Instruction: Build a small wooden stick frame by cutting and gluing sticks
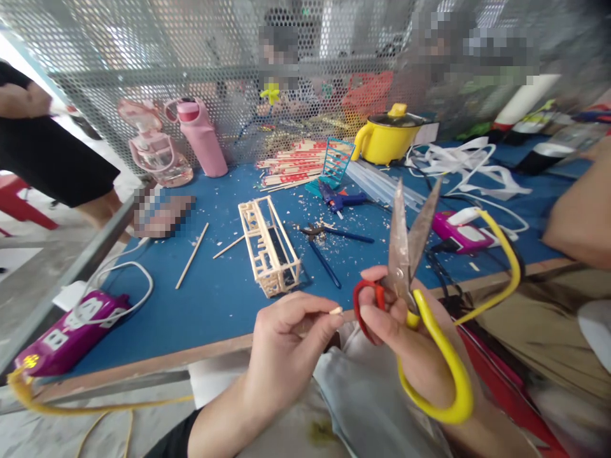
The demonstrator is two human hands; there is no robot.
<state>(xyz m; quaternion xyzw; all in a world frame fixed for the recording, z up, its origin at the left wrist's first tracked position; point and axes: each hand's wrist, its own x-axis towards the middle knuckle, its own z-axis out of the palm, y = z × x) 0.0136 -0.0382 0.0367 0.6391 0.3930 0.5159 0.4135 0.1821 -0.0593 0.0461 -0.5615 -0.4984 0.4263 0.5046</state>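
Note:
Between thumb and forefinger, my left hand (pixel 291 343) pinches a tiny piece of wooden stick (pixel 337 311) at the table's front edge. My right hand (pixel 405 337) holds scissors (pixel 405 254) with one red and one yellow handle, blades parted and pointing up. The two hands are close but apart. Beyond my left hand, a small frame built of wooden sticks (pixel 270 245) lies on the blue table. Just right of it are blue-handled pliers (pixel 324 238), jaws amid wood scraps. A loose stick (pixel 192 256) lies to the left of the frame.
A blue glue gun (pixel 341 198), bundled chopsticks (pixel 293 164), clear glue sticks (pixel 382 183) and a yellow pot (pixel 389 140) stand toward the back. Purple power strips (pixel 461 232) with cables lie right and left. A pink bottle (pixel 203 140) stands by the mesh screen (pixel 191 57). Another person's arm (pixel 580 197) is at right.

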